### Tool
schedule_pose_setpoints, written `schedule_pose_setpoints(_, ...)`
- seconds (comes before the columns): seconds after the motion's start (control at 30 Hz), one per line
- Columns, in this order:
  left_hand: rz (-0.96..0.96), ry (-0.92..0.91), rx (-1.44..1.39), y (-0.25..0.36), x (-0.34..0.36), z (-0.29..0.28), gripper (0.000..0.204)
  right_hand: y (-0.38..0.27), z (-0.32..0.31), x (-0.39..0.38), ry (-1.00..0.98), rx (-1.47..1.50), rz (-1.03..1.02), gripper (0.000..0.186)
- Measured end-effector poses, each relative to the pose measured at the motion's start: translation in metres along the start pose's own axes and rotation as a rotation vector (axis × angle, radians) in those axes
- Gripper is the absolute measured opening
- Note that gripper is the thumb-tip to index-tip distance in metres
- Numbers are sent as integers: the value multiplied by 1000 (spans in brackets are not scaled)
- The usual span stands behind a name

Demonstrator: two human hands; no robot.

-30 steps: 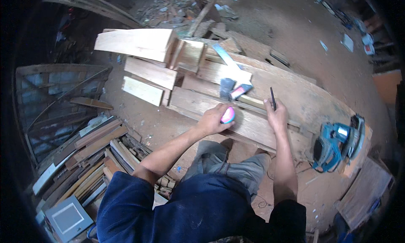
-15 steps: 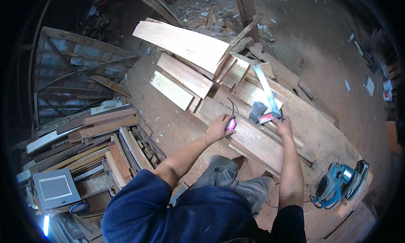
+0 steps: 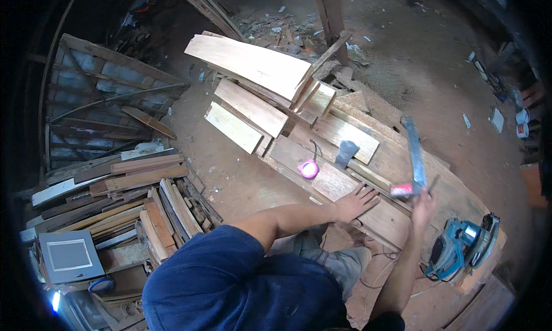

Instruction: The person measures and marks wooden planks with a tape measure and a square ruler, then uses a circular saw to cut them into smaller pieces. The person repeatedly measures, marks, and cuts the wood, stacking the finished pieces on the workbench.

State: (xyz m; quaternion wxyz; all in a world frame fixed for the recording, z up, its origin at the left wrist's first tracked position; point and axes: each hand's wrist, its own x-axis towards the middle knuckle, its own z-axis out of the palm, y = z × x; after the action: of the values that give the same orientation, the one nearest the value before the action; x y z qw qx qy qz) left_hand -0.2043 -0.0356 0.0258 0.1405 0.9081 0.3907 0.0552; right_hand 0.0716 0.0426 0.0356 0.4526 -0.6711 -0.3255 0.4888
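Note:
My left hand (image 3: 355, 203) lies flat with spread fingers on a long planed board (image 3: 332, 180). In my right hand (image 3: 424, 206) is a try square, its metal blade (image 3: 414, 150) pointing away from me and its red-marked stock (image 3: 404, 189) turned left. A thin dark stick (image 3: 434, 183), perhaps a pencil, also sticks out of that hand. On the board, beyond my left hand, rests a pink tape measure (image 3: 309, 169) with a dark strap. Beside it lies a hatchet with a grey head (image 3: 347, 153) and a wooden handle (image 3: 371, 174).
Planks (image 3: 250, 64) are stacked at the far end of the bench (image 3: 440, 176). A teal power tool (image 3: 457, 247) stands at the near right, with a cable on the floor below. At left are a lumber pile (image 3: 138, 181) and a grey box (image 3: 72, 256).
My left hand has let go of the tape measure and moved nearer and right, flat onto the board. My right hand has carried the square to the right and nearer, turning its blade.

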Motion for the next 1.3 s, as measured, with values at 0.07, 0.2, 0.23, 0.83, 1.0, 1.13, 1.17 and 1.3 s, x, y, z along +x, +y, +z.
schedule_pose_setpoints(0.07, -8, 42, 93, 11, 11, 14, 105, -35, -61, -36, 81, -19, -22, 16)
schedule_pose_setpoints(0.2, 16, -133, -132, 10, 31, -14, 121, -55, -111, -105, 294, 319, 113, 28)
schedule_pose_setpoints(0.23, 6, -58, -183, 12, 34, -16, 121, -56, -118, -116, 290, 300, 82, 28)
schedule_pose_setpoints(0.83, -413, 100, -333, 217, 90, 48, 113, 28, -296, -211, 420, 370, 201, 16)
schedule_pose_setpoints(1.0, -406, 98, -291, 208, 81, 50, 115, 57, -300, -210, 386, 483, 218, 16)
schedule_pose_setpoints(1.13, -368, 138, -249, 192, 69, 52, 118, 49, -294, -203, 418, 522, 247, 16)
schedule_pose_setpoints(1.17, -352, 154, -244, 191, 68, 52, 119, 58, -295, -200, 411, 517, 267, 16)
schedule_pose_setpoints(1.3, -91, 205, -244, 199, 101, 40, 111, 85, -272, -180, 243, 486, 284, 15)
